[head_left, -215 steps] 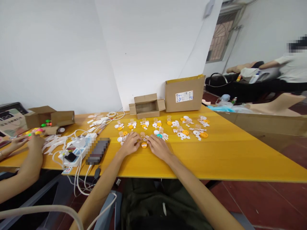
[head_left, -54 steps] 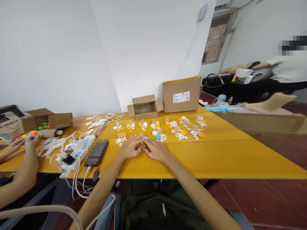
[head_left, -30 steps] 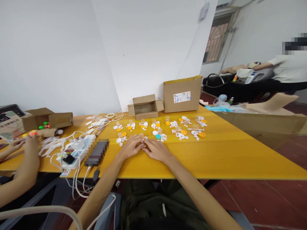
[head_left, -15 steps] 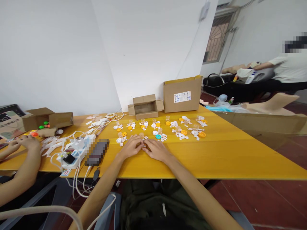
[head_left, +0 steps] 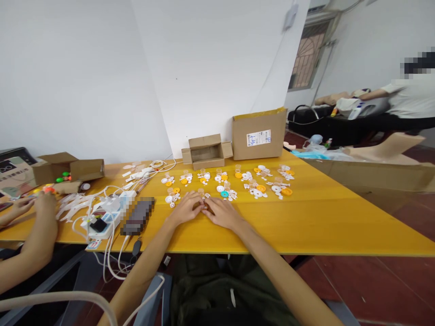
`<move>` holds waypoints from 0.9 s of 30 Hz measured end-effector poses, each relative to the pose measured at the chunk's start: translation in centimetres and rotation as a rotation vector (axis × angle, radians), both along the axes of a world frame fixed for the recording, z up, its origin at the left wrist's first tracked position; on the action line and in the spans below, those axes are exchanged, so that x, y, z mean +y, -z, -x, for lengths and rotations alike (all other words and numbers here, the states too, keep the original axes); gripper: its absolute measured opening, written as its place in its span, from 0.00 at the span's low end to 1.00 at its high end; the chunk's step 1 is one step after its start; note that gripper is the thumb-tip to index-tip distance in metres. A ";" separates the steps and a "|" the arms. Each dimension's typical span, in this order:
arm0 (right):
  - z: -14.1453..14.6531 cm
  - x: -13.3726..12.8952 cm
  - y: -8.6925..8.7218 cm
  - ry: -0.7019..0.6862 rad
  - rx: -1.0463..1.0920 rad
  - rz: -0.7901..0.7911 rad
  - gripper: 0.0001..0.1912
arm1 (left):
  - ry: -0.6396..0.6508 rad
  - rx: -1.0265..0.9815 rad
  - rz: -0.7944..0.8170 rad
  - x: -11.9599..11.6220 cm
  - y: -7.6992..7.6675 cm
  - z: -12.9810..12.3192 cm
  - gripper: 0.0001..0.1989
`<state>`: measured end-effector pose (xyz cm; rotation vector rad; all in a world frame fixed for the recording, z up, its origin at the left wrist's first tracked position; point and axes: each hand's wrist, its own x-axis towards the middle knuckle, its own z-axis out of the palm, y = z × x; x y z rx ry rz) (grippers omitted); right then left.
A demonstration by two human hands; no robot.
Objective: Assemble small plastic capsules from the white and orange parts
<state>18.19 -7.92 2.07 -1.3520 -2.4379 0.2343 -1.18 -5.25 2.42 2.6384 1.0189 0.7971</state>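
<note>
My left hand (head_left: 187, 209) and my right hand (head_left: 222, 213) rest near the table's front, fingers curled and tips meeting. Whatever lies between the fingertips is hidden or too small to name. Just behind them, a clear plastic cup (head_left: 201, 193) and a white perforated piece (head_left: 206, 195) show in part. Several small groups of plastic parts are laid out in two rows beyond. They include a teal wheel (head_left: 224, 194), an orange wheel (head_left: 260, 188), a white wheel (head_left: 169, 199) and more clear cups.
An open cardboard box (head_left: 207, 156) and a taped carton (head_left: 260, 136) stand at the wall. To the left lie a power strip (head_left: 112, 217), a blurred dark device (head_left: 137, 216) and white cables. A co-worker's hand (head_left: 45, 201) handles colourful pieces; another person (head_left: 413, 97) is at far right.
My own hands stay almost in the same place, fingertips still together. At the left, the co-worker's hands have shifted slightly among the colourful pieces.
</note>
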 end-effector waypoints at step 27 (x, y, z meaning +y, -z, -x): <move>0.0 0.2 0.2 -0.009 0.007 -0.019 0.15 | -0.018 0.022 0.005 0.0 -0.1 0.1 0.08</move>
